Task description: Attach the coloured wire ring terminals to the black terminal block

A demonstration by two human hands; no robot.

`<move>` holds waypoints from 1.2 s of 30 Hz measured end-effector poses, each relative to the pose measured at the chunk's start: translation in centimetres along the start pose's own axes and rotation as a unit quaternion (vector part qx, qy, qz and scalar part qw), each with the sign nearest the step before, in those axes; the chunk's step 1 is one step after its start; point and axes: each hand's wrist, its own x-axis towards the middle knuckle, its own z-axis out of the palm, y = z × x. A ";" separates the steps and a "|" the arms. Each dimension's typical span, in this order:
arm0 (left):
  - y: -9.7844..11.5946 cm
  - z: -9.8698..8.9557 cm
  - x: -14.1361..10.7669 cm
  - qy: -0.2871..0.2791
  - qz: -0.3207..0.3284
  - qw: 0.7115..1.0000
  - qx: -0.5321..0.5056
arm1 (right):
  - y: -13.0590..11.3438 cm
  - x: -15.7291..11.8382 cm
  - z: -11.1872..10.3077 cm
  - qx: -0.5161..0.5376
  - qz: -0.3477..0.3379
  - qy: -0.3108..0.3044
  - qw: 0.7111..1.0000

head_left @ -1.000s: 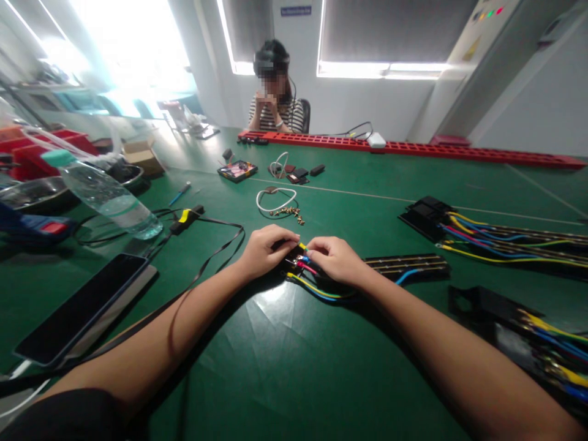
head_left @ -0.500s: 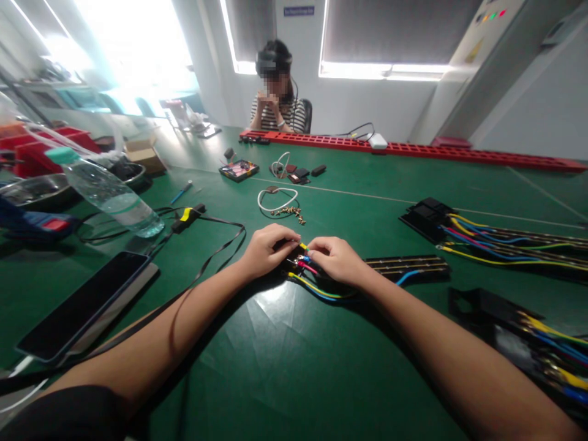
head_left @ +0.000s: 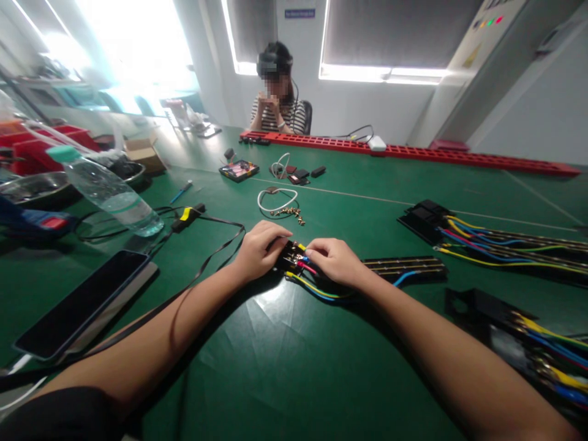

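A black wired strip unit lies on the green table, with yellow, blue and red wires at its left end. My left hand is closed round the black end block, its thumb and fingers along the block's left and far side. My right hand pinches the yellow wire end beside the block; its fingertips partly hide the wire. Small brass screws lie in a loose pile beyond my hands, next to a white cable loop.
Two more wired units lie on the right. To the left are a water bottle, a phone, and a black cable near my left arm. A person sits across, behind a red rail.
My left hand has drawn back slightly to the left, away from the yellow wire end, uncovering more of the black block. My right hand has stayed nearly in place.
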 end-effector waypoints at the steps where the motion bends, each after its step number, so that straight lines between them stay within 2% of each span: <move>1: 0.1 -0.2 0.0 -0.006 0.001 1.000 0.013 | 0.0 0.0 0.0 -0.003 -0.002 0.002 1.000; 7: -0.1 -0.7 -0.4 -0.044 0.034 0.997 0.056 | 0.0 0.0 0.0 -0.009 -0.002 0.008 1.000; 12: 0.0 -1.0 -0.8 -0.061 0.038 0.991 0.112 | -0.1 -0.1 0.1 -0.022 0.000 0.009 1.000; 27: 0.1 -0.2 -1.0 -0.075 0.025 0.995 0.065 | 0.1 -0.1 0.2 -0.028 -0.013 0.014 0.999; 31: 0.1 -0.6 -0.9 -0.077 0.039 0.993 0.075 | 0.1 -0.1 0.2 -0.026 -0.018 0.016 0.999; 36: 0.0 -1.3 -0.9 -0.109 0.075 0.983 0.127 | 0.1 -0.1 0.2 -0.042 -0.032 0.024 0.998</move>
